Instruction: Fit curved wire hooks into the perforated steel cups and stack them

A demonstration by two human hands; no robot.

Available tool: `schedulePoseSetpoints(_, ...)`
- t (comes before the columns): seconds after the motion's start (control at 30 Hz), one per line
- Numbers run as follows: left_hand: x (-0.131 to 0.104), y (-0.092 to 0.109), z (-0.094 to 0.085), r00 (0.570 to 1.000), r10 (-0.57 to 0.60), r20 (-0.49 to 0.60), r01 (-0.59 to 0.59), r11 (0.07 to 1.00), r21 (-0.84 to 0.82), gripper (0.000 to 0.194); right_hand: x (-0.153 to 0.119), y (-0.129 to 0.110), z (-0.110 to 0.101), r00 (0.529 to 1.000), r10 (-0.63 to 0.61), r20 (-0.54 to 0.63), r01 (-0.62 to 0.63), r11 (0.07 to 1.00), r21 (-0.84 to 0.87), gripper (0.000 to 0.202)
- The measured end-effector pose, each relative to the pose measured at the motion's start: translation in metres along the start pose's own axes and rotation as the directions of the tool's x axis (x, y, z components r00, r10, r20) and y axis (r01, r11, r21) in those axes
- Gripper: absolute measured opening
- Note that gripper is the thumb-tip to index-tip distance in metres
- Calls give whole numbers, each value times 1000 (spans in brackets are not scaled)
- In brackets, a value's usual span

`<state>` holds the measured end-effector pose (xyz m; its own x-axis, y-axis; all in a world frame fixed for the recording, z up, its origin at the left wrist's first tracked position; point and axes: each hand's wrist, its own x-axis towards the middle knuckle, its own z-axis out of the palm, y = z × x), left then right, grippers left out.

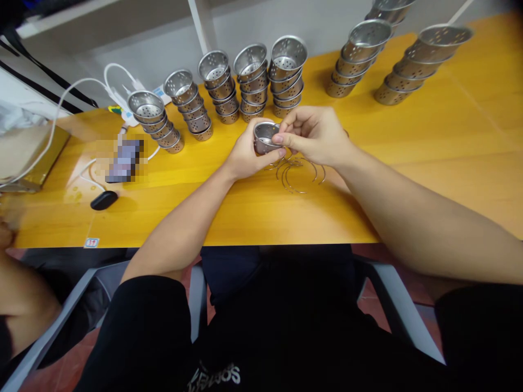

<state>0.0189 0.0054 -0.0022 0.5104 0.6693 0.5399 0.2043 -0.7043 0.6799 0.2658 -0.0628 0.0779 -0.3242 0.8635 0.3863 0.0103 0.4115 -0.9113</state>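
Observation:
My left hand (245,155) is wrapped round a small perforated metal cup (263,142), which it holds just above the table with the open mouth facing up. At the cup's right rim, the thumb and fingers of my right hand (312,133) are closed in a pinch. What lies between those fingertips is too small to make out. Beneath the hands, several thin wire rings (300,191) lie loosely on the yellow table (261,220), partly covered by my right hand.
Stacks of perforated cups (288,73) line the back of the table, with leaning stacks (417,68) at the right. A blurred phone-like object (126,160), a black oval device (104,200), white cables and a cardboard box (36,155) are at the left. Another person's arm (26,288) shows far left.

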Motion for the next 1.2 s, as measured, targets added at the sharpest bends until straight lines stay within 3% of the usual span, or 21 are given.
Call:
schedulePoseSetpoints(0.13, 1, -1, 1, 999, -31, -15, 30, 999, -15, 102, -2, -2, 1, 986, -101, -133, 80, 984, -158, 71)
schedulePoseSetpoints(0.23, 2, -4, 1, 998, -51, -36, 51, 999, -9, 96, -4, -4, -3, 975, -145, -168, 88, 947, -309, 61)
schedulePoseSetpoints(0.6, 1, -15, -3, 999, -12, -53, 15, 998, 55, 116, -4, -2, -15, 982, -181, -54, 134, 867, -481, 41)
schedulePoseSetpoints(0.97, 2, -21, -3, 997, -1, -79, 6, 999, 54, 112, -5, 0, -16, 980, -180, 89, 200, 829, -522, 29)
schedulePoseSetpoints(1.2, 0, -25, -1, 997, 43, -66, -38, 997, 70, 112, -5, 4, -16, 974, -214, 72, 220, 830, -513, 22)
